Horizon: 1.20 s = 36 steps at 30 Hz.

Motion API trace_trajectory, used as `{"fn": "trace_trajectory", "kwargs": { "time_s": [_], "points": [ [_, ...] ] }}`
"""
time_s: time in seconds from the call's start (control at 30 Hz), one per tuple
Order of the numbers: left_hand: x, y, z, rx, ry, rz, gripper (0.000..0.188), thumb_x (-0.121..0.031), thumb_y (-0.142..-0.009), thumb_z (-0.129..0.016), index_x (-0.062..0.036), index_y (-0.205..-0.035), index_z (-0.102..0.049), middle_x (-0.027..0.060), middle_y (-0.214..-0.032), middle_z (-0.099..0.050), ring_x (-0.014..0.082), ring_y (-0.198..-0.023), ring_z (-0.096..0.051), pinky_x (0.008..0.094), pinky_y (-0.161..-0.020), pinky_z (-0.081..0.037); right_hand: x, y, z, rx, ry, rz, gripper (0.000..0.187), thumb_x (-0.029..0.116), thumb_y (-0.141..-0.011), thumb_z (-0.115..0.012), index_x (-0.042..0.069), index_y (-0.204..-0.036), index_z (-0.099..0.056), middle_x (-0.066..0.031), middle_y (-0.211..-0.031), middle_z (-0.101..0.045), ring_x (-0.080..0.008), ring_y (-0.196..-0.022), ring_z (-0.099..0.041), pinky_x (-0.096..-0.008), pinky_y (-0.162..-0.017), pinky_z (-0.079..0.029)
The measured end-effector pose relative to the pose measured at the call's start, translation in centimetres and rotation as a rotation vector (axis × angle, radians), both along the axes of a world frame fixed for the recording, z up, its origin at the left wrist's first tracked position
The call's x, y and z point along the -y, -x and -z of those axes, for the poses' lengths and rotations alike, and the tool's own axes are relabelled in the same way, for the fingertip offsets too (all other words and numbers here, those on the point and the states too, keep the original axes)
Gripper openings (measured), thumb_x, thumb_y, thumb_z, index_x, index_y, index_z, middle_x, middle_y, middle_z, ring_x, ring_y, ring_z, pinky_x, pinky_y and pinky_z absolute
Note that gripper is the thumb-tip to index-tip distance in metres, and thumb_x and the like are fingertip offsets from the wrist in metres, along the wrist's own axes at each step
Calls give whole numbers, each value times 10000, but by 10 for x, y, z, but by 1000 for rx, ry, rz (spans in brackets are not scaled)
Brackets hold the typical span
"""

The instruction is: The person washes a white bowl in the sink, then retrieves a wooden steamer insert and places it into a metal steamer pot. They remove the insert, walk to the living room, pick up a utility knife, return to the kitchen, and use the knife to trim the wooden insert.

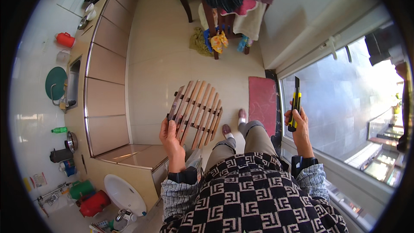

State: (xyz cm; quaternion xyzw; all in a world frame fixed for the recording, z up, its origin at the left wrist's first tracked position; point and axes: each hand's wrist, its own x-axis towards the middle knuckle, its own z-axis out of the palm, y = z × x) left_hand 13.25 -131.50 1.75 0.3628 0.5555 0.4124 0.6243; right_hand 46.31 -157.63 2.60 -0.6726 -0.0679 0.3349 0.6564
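My left hand (pixel 171 141) grips the lower left edge of a round wooden slatted trivet (pixel 198 114), thumb on top. The slats run side by side with dark crosspieces showing in the gaps, and the trivet hangs above the floor, tilted. In my right hand (pixel 300 123) a black and yellow utility knife (pixel 295 105) stands upright, its dark blade end pointing up and away from me. The fingers wrap round its handle. Trivet and knife are well apart, on either side of my body.
Along the left runs a counter with a sink (pixel 74 82), a red jug (pixel 65 39) and a white basin (pixel 125 195). Ahead stands a wooden chair draped with cloths (pixel 252 21). A red mat (pixel 262 105) lies beside the glass door (pixel 336 90) at the right.
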Motion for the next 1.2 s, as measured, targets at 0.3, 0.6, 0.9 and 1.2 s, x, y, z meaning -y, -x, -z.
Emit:
{"fn": "trace_trajectory", "kwargs": {
  "time_s": [0.3, 0.6, 0.9, 1.2],
  "points": [
    [-63, -55, -23, 105, 40, -153, 320, -215, -1066, -597, -26, -1325, -599, 62, -1169, -717, 126, -943, -687, 270, -778, -551, -140, -96, -16, 113, 78, -262, 302, 216, -958, -629, 16, -1184, -628, 3, -811, -611, -79, -730, -554, -244, -667, -415],
    [-150, -33, -11, 42, -24, -344, 306, -223, -1056, -618, -45, -1304, -601, 63, -1138, -734, 79, -836, -643, 238, -719, -523, -319, -96, -30, -57, 27, -653, 290, 162, -974, -650, -14, -1194, -578, -53, -896, -659, -115, -770, -648, -250, -712, -514],
    [-335, 33, 5, 50, -16, -464, 277, -239, -1072, -588, -72, -1291, -622, 58, -1129, -748, 106, -920, -696, 248, -733, -502, -568, -31, -7, -180, -4, -688, 325, 184, -988, -653, 9, -1243, -552, -63, -868, -665, -121, -672, -636, -269, -640, -523],
    [-559, 85, -14, 6, -56, -428, 254, -234, -1071, -589, -75, -1266, -627, 45, -1107, -752, 83, -889, -690, 224, -702, -507, -758, -11, -10, -168, -25, -514, 278, 196, -1032, -622, 17, -1228, -540, -70, -867, -658, -138, -663, -633, -295, -600, -525]
  ]
}}
